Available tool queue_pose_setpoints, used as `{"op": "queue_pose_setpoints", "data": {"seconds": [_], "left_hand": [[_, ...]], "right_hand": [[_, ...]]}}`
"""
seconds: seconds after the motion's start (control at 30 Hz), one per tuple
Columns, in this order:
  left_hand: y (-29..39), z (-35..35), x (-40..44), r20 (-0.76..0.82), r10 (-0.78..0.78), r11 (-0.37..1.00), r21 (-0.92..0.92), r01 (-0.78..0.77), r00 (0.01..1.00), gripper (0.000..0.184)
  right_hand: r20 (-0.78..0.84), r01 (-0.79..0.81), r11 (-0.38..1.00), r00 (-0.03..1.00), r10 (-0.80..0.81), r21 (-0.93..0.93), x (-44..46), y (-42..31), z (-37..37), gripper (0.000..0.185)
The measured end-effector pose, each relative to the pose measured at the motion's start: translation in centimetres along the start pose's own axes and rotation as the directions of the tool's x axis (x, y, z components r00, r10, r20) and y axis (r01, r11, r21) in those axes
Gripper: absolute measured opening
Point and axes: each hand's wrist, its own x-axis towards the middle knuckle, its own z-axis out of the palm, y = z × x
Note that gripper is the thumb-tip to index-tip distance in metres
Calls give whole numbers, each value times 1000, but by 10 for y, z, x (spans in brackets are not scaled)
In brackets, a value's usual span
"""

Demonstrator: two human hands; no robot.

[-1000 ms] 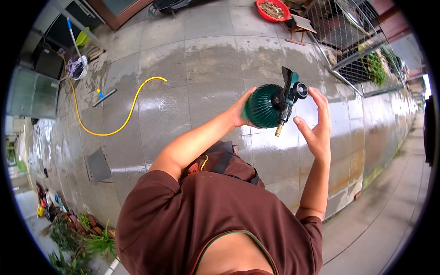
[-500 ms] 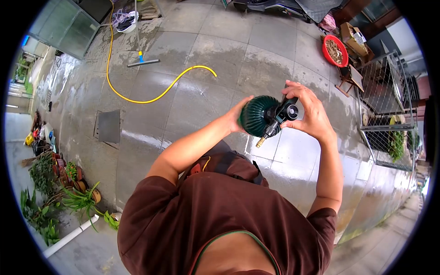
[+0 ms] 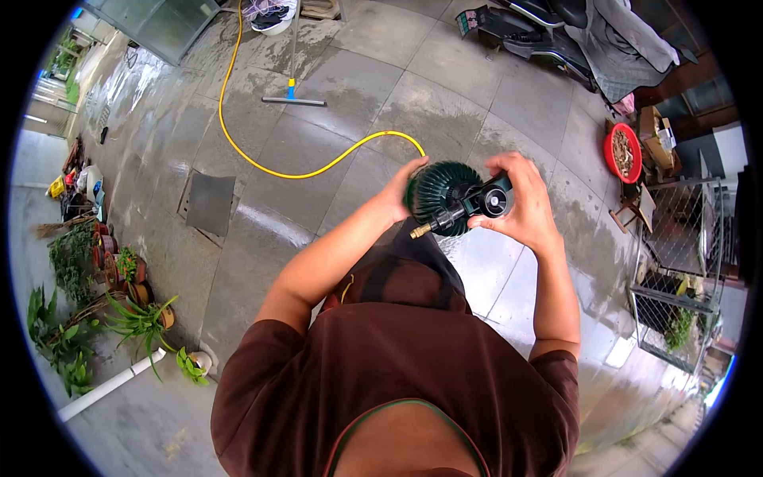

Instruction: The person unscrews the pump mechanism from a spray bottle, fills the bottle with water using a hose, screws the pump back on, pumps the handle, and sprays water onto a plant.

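A dark green ribbed spray bottle [image 3: 435, 184] with a black head is held in front of my chest, seen from above. My left hand [image 3: 400, 192] is wrapped round the left side of the bottle's body. On the other side, my right hand [image 3: 523, 203] grips the black sprayer head [image 3: 494, 202], thumb below and fingers curled over the top. A brass nozzle [image 3: 421, 231] sticks out from the head toward the lower left. The far fingers of both hands are partly hidden behind the bottle and head.
A yellow hose [image 3: 294, 176] curves over the wet tiled floor, its end near the bottle. Beyond lies a squeegee [image 3: 294, 101]. A scooter [image 3: 540, 40], a red basin [image 3: 622, 153] and a wire cage [image 3: 675, 238] stand right; potted plants [image 3: 135, 322] line the left.
The sprayer head has turned, so the nozzle points more to the left than before. Both hands keep their hold. The view has shifted, with the surroundings sitting lower and farther right.
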Motion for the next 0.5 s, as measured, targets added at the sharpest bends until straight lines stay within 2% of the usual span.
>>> {"op": "queue_pose_setpoints", "data": {"seconds": [0.1,0.2,0.3,0.37,0.5], "left_hand": [[42,-8,10,-50,52,999,6,-52,997,41],[90,-23,33,-16,83,996,18,-82,996,40],[147,-27,58,-95,78,997,30,-75,992,40],[205,-8,83,-105,39,999,12,-38,994,43],[284,-12,129,-105,20,1000,4,-20,994,48]], "right_hand": [[108,100,995,989,-101,15,49,23,10,72],[265,98,991,957,-118,87,102,45,16,67],[270,76,986,956,-115,149,152,90,36,64],[233,-33,981,972,-13,191,202,121,47,65],[121,84,987,987,-101,138,267,173,68,69]]}}
